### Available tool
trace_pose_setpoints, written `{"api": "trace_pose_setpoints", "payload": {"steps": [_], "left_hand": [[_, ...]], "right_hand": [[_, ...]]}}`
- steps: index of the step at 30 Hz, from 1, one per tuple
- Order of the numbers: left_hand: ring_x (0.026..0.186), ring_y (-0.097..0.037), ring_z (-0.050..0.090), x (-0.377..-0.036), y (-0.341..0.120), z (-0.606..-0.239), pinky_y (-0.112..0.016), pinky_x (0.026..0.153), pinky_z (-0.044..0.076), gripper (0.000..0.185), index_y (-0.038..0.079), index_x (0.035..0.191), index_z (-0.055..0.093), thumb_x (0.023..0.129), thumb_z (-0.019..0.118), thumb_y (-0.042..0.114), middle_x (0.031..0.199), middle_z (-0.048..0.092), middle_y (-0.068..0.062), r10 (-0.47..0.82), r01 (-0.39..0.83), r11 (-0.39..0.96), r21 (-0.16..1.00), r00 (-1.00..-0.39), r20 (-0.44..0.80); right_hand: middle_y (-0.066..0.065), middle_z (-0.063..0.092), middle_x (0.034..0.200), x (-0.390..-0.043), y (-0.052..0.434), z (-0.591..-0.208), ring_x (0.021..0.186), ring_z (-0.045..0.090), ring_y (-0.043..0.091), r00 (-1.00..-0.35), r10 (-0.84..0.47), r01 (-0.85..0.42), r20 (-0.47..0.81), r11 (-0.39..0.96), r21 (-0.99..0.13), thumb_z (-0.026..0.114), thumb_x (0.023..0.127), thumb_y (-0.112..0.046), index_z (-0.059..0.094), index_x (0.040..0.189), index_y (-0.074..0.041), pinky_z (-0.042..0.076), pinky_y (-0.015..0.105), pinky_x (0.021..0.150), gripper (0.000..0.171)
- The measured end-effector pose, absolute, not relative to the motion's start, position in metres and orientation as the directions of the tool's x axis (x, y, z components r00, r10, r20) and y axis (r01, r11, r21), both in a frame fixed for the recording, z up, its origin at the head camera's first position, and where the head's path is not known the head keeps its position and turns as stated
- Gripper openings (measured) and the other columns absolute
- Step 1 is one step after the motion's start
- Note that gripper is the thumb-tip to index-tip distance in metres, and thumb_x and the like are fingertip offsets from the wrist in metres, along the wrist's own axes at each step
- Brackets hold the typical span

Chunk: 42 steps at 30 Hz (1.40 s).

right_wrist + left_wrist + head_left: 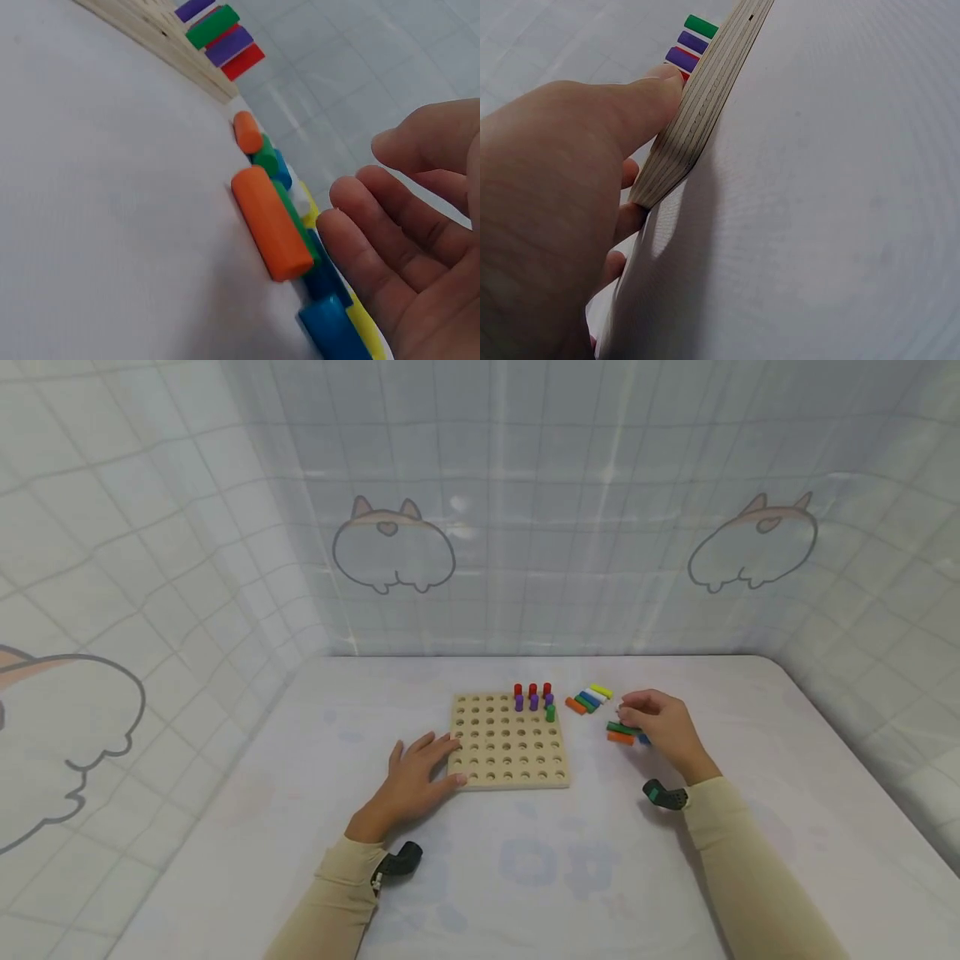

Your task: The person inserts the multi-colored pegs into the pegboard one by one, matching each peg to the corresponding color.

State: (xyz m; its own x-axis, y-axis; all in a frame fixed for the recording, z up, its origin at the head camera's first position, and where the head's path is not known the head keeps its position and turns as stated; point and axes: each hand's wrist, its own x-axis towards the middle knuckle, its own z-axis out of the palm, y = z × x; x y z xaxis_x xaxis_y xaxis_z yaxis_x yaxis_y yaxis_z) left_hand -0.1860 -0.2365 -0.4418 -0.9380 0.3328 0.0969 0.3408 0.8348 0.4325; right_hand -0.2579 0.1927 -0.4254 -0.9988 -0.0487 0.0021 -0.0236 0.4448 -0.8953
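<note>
A square wooden pegboard (508, 742) lies on the table, red pegs (532, 688), purple pegs (534, 702) and one green peg (551, 713) upright near its far right corner. My left hand (414, 781) rests at the board's left side, fingers spread; in the left wrist view its thumb (641, 105) touches the board's edge. Over loose pegs to the right is my right hand (667, 731). An orange peg (271, 223) and a blue peg (334, 328) lie beneath its fingers. The right wrist view shows thumb and fingers apart, no peg visible between them.
Between board and right hand lies a second group of loose pegs, with an orange peg (576, 706) and a yellow peg (602, 691) among them. A pale cloth covers the table (517, 877). Patterned curtains (555, 560) hang behind and at both sides.
</note>
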Motion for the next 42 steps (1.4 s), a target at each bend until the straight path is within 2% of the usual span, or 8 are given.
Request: {"api": "trace_pose_setpoints", "payload": {"steps": [9,14,21,32,42], "left_hand": [[0.148,-0.034,0.026,-0.186,-0.237,-0.439,-0.07,0.113,0.002,0.068,0.017,0.152,0.047,0.095,0.06,0.052,0.156,0.042,-0.005,0.339,0.347,0.831,0.435,-0.936,0.099],[0.148,-0.033,0.025,-0.186,-0.238,-0.44,-0.07,0.113,0.001,0.069,0.017,0.152,0.046,0.095,0.06,0.053,0.157,0.042,-0.004,0.343,0.349,0.83,0.436,-0.934,0.097],[0.149,-0.032,0.024,-0.187,-0.238,-0.444,-0.069,0.114,0.0,0.069,0.019,0.152,0.045,0.095,0.058,0.056,0.157,0.041,-0.003,0.341,0.347,0.834,0.428,-0.935,0.093],[0.149,-0.032,0.024,-0.189,-0.239,-0.446,-0.068,0.114,-0.001,0.071,0.018,0.153,0.045,0.095,0.057,0.058,0.157,0.04,-0.004,0.345,0.355,0.831,0.428,-0.933,0.102],[0.149,-0.033,0.025,-0.187,-0.238,-0.445,-0.069,0.114,0.0,0.071,0.018,0.152,0.046,0.094,0.058,0.057,0.157,0.041,-0.004,0.341,0.349,0.832,0.431,-0.935,0.099]], "right_hand": [[0.011,0.066,0.121,-0.258,0.197,-0.43,0.107,0.06,0.027,-0.997,-0.067,-0.058,0.026,0.533,-0.844,0.067,0.098,-0.027,0.067,0.12,-0.009,0.05,0.04,0.09,0.028],[0.013,0.067,0.12,-0.257,0.196,-0.432,0.108,0.061,0.029,-0.995,-0.094,-0.076,0.026,0.581,-0.81,0.067,0.097,-0.021,0.069,0.119,-0.006,0.052,0.041,0.088,0.026],[0.012,0.067,0.12,-0.258,0.192,-0.438,0.106,0.062,0.029,-0.994,-0.105,-0.092,0.032,0.64,-0.763,0.069,0.096,-0.02,0.071,0.116,-0.009,0.054,0.04,0.085,0.023],[0.008,0.071,0.108,-0.259,0.181,-0.435,0.1,0.064,0.026,-0.986,-0.168,-0.122,0.006,0.692,-0.712,0.071,0.093,-0.015,0.072,0.113,-0.01,0.053,0.044,0.086,0.021],[0.009,0.067,0.115,-0.26,0.18,-0.436,0.106,0.06,0.028,-0.993,-0.117,-0.067,-0.013,0.651,-0.756,0.067,0.095,-0.018,0.07,0.116,-0.012,0.053,0.041,0.086,0.022]]}}
